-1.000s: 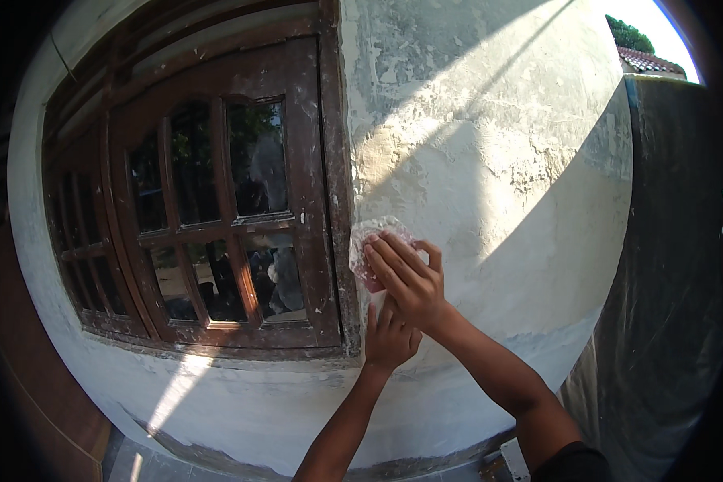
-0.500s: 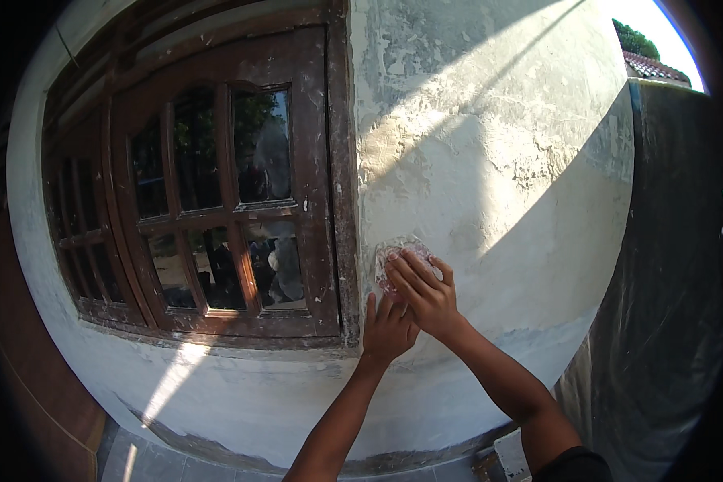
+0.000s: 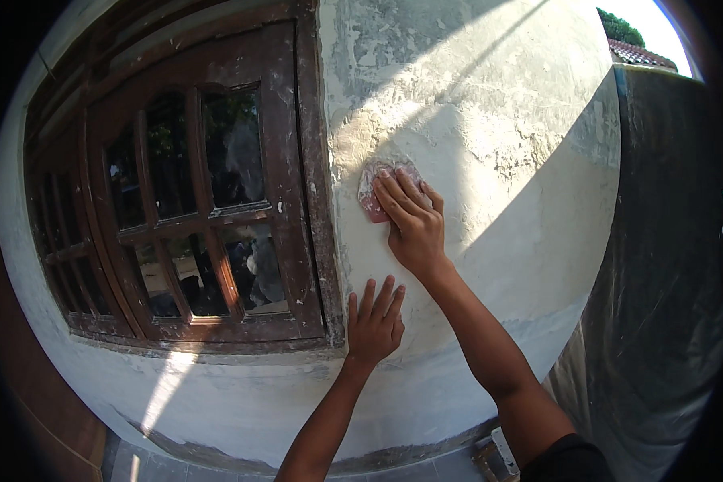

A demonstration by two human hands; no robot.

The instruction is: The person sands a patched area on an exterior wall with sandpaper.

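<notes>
My right hand (image 3: 414, 225) presses a flat reddish piece (image 3: 375, 210) smeared with white paste against the wall, just right of the window frame. Its fingers lie over the piece, and the palm covers part of it, so I cannot tell its exact kind. Lower down, my left hand (image 3: 375, 325) rests with fingers stretched out and spread toward the wall, holding nothing. The plastered wall (image 3: 434, 297) is off-white and smooth around both hands, with a rough, flaking patch (image 3: 526, 145) higher up to the right.
On the left is a brown wooden window (image 3: 293, 241) with glass panes and white specks. Dark sheeting (image 3: 667, 265) hangs past the wall's right edge. A small box-like object (image 3: 494, 456) sits on the grey tiled floor (image 3: 217, 470) by the wall's foot.
My right hand has slid up the wall with the reddish piece. My left hand, earlier touching the right one, is now apart below it. The view has shifted slightly.
</notes>
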